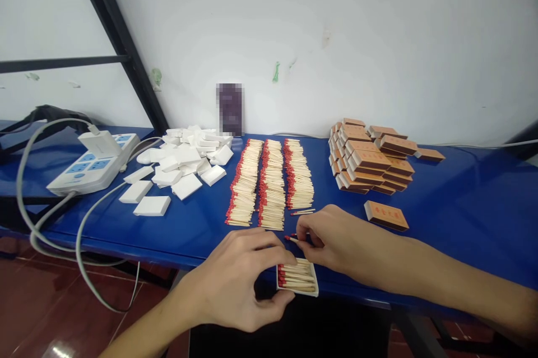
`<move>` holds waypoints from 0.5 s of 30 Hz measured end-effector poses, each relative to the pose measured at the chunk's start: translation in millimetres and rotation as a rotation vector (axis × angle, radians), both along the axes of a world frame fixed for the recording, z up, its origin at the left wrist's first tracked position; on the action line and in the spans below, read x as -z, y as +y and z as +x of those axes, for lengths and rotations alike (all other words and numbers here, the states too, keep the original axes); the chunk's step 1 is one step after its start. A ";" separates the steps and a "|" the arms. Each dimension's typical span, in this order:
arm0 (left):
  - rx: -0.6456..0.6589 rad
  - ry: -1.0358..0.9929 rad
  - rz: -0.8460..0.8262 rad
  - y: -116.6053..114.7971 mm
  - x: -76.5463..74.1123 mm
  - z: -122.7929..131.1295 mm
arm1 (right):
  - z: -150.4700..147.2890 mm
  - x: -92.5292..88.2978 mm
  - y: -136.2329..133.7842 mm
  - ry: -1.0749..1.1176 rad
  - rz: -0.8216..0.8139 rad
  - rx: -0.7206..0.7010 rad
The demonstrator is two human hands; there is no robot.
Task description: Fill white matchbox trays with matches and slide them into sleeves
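My left hand (239,279) is closed round a small white matchbox tray (299,284) at the blue table's near edge; the tray holds several red-tipped matches. My right hand (332,237) pinches a few matches (292,238) just above and behind the tray. Three long rows of red-tipped matches (271,181) lie on the table right beyond both hands, with a couple of loose matches (302,212) beside them.
A heap of empty white trays (185,162) lies at the left, a stack of orange-brown matchbox sleeves (370,159) at the right, one sleeve (385,215) apart. A white power strip (94,164) with grey cables sits far left. Black metal bars (117,38) lean on the wall.
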State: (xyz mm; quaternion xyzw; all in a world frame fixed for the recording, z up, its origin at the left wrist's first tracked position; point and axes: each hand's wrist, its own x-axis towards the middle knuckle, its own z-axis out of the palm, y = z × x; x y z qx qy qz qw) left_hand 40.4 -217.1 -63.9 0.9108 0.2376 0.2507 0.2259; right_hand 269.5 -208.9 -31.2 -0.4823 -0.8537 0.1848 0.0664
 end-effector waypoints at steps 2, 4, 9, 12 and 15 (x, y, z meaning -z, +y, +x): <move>-0.006 0.009 -0.003 -0.5 0.4 -0.1 | 2.7 -2.2 1.0 -0.050 0.024 -0.023; -0.017 0.013 -0.001 -1.0 0.9 -0.1 | 6.0 -3.6 1.6 -0.117 0.057 -0.044; -0.026 0.019 0.003 -0.7 1.2 -0.4 | 8.6 -3.6 2.4 -0.255 0.113 -0.062; -0.023 0.016 -0.003 0.6 0.6 0.1 | 3.9 -2.3 2.7 -0.267 0.126 -0.059; -0.021 0.013 -0.006 2.0 0.7 0.7 | 0.0 -0.7 3.8 -0.274 0.149 -0.067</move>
